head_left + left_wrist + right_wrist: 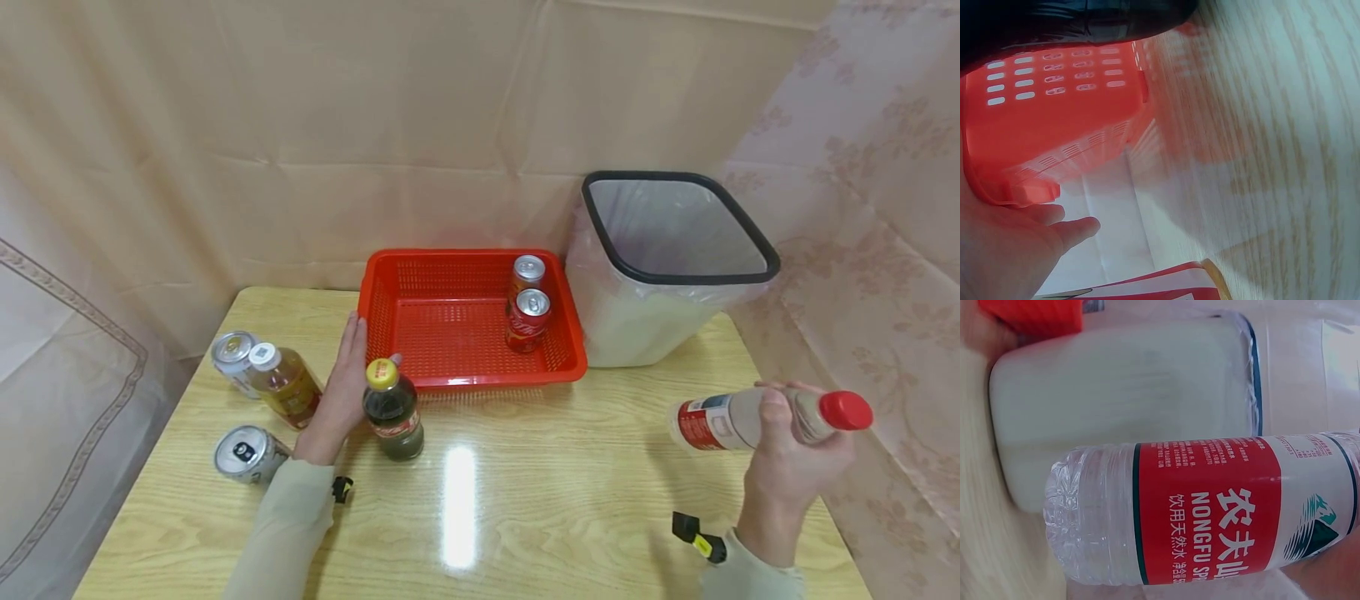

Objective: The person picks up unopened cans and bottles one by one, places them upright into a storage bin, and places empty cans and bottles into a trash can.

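Note:
My left hand (341,392) touches the left front corner of a red plastic basket (465,382), fingers straight along its side. In the left wrist view two fingertips (1082,231) extend past the basket's rim. A cola bottle (395,421) with a yellow cap stands in front of that hand and hides part of the thumb. My right hand (798,458) grips a clear water bottle (738,419) with a red cap and a red-and-white label, tilted over the table's right side. In the right wrist view its label (1210,512) faces the camera; the bottle looks empty.
Two soda cans (528,321) stand in the basket's right end. A lined trash bin (637,325) with a black rim stands right of it. Left of my left hand are an amber drink bottle (288,387), a silver can (234,354) and another can (247,454).

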Demonstrator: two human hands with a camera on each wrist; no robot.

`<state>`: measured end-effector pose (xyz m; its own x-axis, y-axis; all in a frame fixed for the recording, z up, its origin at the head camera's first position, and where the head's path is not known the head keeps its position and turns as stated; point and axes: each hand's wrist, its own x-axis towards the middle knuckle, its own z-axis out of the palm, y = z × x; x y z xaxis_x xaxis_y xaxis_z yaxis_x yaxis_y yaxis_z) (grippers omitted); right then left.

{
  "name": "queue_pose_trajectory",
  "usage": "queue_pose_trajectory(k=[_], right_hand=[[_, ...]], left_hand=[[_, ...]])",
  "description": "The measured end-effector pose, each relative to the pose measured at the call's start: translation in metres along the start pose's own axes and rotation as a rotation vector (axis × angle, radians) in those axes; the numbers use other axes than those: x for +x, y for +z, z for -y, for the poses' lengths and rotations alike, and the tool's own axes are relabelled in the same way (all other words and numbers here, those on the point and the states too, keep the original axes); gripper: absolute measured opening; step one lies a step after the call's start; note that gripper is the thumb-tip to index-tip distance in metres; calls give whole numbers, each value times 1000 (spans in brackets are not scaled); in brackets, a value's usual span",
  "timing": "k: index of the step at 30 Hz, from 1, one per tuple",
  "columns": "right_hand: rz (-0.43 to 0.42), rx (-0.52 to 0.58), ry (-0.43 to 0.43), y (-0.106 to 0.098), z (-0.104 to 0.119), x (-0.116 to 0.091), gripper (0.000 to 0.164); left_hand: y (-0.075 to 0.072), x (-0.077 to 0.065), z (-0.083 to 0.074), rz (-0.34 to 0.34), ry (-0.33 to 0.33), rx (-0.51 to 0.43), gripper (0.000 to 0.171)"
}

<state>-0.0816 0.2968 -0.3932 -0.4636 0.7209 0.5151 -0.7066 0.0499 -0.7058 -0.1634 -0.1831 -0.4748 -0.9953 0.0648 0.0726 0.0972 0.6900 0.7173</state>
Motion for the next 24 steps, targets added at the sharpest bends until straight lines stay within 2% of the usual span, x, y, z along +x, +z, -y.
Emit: queue_pose_trajectory(k=[12, 24], right_hand=[[44, 58, 13, 16, 2, -5, 28], [129, 136, -11, 49, 9, -19, 34]], left_hand=[[-1, 0, -2, 6, -19, -9, 99], [-2, 0, -3, 7, -18, -8, 97]])
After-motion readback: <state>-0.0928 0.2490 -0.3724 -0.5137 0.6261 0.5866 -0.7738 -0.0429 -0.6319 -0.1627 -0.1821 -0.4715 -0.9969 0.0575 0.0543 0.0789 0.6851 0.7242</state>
